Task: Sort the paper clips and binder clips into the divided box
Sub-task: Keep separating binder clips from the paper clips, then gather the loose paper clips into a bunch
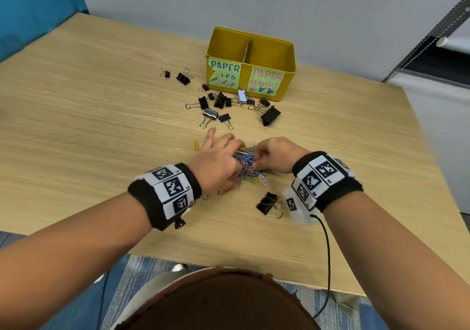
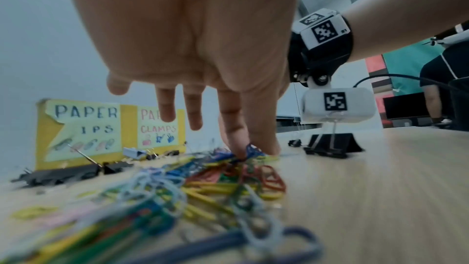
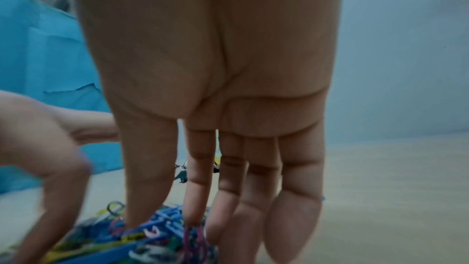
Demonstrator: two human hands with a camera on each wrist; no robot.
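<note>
We have both hands in the paper clips (image 1: 248,163) heaped on the near worktop (image 1: 89,126): left hand (image 1: 218,161) pinching some, right hand (image 1: 273,155) fingers curled onto them. Binder clips (image 1: 218,100) lie before the far yellow box (image 1: 250,62).

Both forearms are reaching forward with banded wrists, the left hand (image 1: 220,163) pointing its thumb and index fingertip downward together while 3 fingers are spreading loosely beyond them, and the right hand (image 1: 276,155) is curling its fingertips down opposite.
</note>
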